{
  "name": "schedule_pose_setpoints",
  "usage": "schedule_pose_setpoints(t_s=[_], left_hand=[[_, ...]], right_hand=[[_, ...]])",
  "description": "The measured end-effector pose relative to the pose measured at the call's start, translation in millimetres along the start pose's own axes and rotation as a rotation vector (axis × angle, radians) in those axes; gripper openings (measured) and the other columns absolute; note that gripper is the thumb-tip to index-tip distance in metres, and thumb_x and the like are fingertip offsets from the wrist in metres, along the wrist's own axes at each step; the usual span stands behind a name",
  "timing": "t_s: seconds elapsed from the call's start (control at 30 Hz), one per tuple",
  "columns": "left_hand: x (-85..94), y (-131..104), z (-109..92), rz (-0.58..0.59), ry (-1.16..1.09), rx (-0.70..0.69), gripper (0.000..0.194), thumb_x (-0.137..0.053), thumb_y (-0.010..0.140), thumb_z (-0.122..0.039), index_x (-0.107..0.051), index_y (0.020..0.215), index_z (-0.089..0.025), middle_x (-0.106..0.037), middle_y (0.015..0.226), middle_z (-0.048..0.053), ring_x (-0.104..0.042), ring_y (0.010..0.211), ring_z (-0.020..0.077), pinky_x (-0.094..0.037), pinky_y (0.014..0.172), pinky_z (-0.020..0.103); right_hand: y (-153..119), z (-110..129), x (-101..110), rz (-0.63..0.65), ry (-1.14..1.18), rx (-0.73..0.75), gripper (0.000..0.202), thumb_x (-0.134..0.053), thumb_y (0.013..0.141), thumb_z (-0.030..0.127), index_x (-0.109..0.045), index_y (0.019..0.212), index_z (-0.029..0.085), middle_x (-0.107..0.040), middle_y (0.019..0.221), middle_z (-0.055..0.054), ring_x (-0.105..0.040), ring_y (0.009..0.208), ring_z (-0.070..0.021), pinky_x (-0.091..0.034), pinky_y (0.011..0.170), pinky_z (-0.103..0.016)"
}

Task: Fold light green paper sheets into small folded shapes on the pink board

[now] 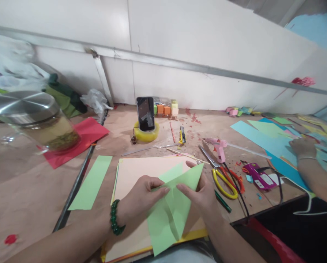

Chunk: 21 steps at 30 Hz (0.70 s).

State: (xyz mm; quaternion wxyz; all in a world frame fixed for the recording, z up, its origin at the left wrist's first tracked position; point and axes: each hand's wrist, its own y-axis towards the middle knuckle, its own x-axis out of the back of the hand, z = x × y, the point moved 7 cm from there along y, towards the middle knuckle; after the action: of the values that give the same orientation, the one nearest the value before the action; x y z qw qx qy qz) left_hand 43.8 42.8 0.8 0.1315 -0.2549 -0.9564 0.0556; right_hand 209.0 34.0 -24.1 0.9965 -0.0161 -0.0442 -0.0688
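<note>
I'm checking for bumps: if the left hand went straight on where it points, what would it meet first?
Likely the right hand, whose thumb faces the left hand across the green sheet they both hold, though depth is unclear.

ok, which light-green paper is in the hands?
The creased sheet over the peach paper, held by the left hand and right hand. The narrow strip left of the peach paper lies flat, untouched.
</note>
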Motion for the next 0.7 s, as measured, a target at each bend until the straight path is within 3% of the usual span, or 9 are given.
schedule_pose_setpoints(t_s=[0.2,0.33,0.43,0.7], left_hand=[[1.3,0,0,-0.006,0.020,-0.014,0.037,-0.052,0.073,-0.047,-0.045,0.050,-0.018,-0.035,0.049,-0.005,-0.032,0.050,0.0096,-0.030,0.047,0.022],[5.6,-1,-1,-0.030,0.105,-0.034,0.037,-0.050,0.075,-0.046,-0.051,0.053,-0.017,-0.044,0.053,-0.003,-0.039,0.053,0.0112,-0.034,0.052,0.022],[6.9,-3,-5,-0.021,0.189,-0.064,0.037,-0.047,0.077,-0.045,-0.054,0.055,-0.017,-0.050,0.056,-0.001,-0.045,0.056,0.0125,-0.035,0.054,0.023],[15.1,-15,-28,-0.104,0.489,-0.295,0.038,-0.043,0.086,-0.033,-0.057,0.055,-0.017,-0.054,0.054,-0.001,-0.050,0.052,0.0107,-0.034,0.052,0.020]], right_hand=[[-2,3,-1,0.003,0.067,-0.020,0.070,-0.083,0.061,0.042,-0.054,0.120,0.021,-0.069,0.094,-0.005,-0.065,0.078,-0.0210,-0.054,0.067,-0.031],[5,14,3,0.002,0.190,0.094,0.043,-0.075,0.070,0.052,-0.065,0.097,0.020,-0.070,0.081,-0.004,-0.065,0.071,-0.0194,-0.054,0.064,-0.029],[12,20,7,0.017,0.227,0.177,0.035,-0.070,0.076,0.052,-0.070,0.087,0.019,-0.071,0.079,-0.005,-0.064,0.070,-0.0188,-0.054,0.068,-0.030],[19,17,20,-0.003,0.332,0.133,0.027,-0.078,0.070,0.046,-0.075,0.068,0.019,-0.066,0.060,0.000,-0.057,0.056,-0.0123,-0.050,0.057,-0.024]])
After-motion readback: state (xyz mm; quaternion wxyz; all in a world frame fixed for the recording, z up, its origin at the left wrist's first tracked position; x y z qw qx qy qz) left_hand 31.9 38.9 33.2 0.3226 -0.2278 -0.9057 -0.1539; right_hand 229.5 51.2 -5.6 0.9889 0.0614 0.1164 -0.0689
